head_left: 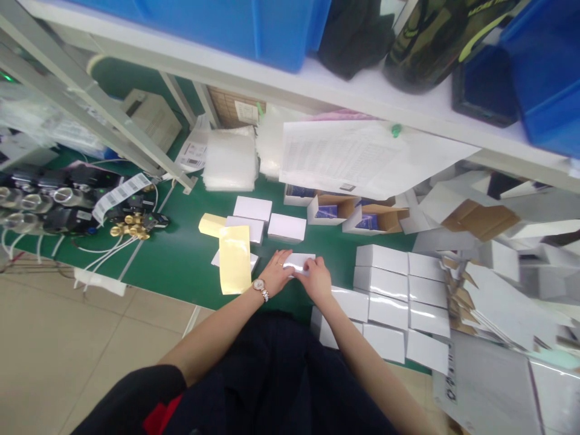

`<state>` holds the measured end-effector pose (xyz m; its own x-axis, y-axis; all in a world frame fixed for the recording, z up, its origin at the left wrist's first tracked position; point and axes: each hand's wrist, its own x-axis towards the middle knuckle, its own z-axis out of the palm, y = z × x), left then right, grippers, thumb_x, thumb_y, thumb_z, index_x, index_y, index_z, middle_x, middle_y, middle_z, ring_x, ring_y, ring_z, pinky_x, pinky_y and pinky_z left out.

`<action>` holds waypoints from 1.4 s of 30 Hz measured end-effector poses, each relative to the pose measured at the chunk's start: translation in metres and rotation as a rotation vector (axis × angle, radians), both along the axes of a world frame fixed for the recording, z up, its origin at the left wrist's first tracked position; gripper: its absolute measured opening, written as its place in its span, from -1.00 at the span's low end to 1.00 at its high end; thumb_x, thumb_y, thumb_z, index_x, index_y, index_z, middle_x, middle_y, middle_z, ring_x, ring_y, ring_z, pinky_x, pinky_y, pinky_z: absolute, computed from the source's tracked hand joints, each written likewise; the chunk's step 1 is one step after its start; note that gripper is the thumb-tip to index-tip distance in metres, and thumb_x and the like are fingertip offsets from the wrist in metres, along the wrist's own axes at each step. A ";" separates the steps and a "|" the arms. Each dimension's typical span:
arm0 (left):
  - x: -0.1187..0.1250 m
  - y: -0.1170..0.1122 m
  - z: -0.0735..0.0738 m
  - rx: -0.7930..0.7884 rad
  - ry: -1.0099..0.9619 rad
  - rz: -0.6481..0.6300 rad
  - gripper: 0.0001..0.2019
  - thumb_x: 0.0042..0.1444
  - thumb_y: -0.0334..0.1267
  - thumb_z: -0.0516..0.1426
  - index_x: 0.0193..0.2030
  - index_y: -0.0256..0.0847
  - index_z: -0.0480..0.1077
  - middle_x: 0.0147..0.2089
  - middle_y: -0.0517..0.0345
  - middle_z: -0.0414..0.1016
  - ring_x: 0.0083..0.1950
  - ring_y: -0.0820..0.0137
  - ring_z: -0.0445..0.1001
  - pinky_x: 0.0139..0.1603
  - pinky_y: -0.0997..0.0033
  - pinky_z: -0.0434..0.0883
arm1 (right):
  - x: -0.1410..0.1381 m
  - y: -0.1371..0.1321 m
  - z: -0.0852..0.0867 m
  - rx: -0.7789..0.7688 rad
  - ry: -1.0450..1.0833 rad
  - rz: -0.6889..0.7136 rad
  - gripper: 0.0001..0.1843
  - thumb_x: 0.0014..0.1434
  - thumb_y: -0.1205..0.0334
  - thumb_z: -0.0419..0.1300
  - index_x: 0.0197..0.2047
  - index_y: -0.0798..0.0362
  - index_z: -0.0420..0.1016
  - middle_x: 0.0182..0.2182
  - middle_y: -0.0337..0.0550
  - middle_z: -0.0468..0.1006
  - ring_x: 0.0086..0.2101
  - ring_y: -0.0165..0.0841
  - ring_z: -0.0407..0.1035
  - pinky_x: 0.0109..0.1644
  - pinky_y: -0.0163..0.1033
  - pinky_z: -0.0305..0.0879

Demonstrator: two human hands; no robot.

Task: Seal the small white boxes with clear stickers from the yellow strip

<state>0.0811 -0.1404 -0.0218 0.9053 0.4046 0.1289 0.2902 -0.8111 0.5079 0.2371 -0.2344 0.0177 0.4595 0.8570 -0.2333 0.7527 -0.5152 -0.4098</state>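
A small white box [299, 260] lies on the green work surface just in front of me, between both hands. My left hand [276, 275], with a watch on the wrist, grips its left end, fingers bent over the edge. At the opposite end my right hand [318, 280] is closed on the box, thumb and fingers near the top face. Beside my left hand lies a yellow glossy sheet [234, 260], partly covering other pieces. Just beyond are several more white boxes, one of them [287, 228] closest to the held box.
Rows of closed white boxes [388, 284] stand to the right. Open boxes with blue contents [368, 221] line the back, near a heap of flat cartons [512, 302]. Brass fittings [132, 227] and wired valves lie left. A shelf [254, 84] overhangs the bench.
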 end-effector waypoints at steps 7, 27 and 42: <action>0.000 0.001 0.001 -0.018 0.015 0.001 -0.93 0.12 -0.35 0.24 -0.25 -0.26 0.46 0.39 -0.21 0.09 0.41 -0.05 0.07 0.38 -0.29 0.15 | 0.016 0.003 0.013 -0.053 -0.121 0.256 -0.73 0.16 0.01 0.34 -0.31 0.01 0.44 -0.28 -0.16 0.42 -0.20 -0.23 0.31 -0.19 -0.20 -0.02; 0.004 0.002 0.008 -0.087 0.073 0.032 -0.77 0.13 -0.37 0.20 -0.06 -0.23 0.48 0.36 -0.20 0.15 0.39 -0.01 0.08 0.39 -0.26 0.11 | 0.011 0.010 0.017 0.004 -0.146 0.667 -0.88 0.22 0.23 0.24 -0.18 0.06 0.47 -0.22 -0.03 0.51 -0.14 -0.15 0.34 -0.10 -0.10 0.08; 0.004 0.006 0.011 -0.094 0.077 0.022 -0.80 0.03 -0.47 0.23 -0.18 -0.25 0.46 0.33 -0.19 0.17 0.35 -0.02 0.13 0.36 -0.25 0.17 | 0.010 0.010 0.018 -0.006 -0.178 0.667 -0.88 0.27 0.22 0.15 -0.21 0.09 0.45 -0.26 -0.01 0.53 -0.19 -0.15 0.35 -0.10 -0.08 0.06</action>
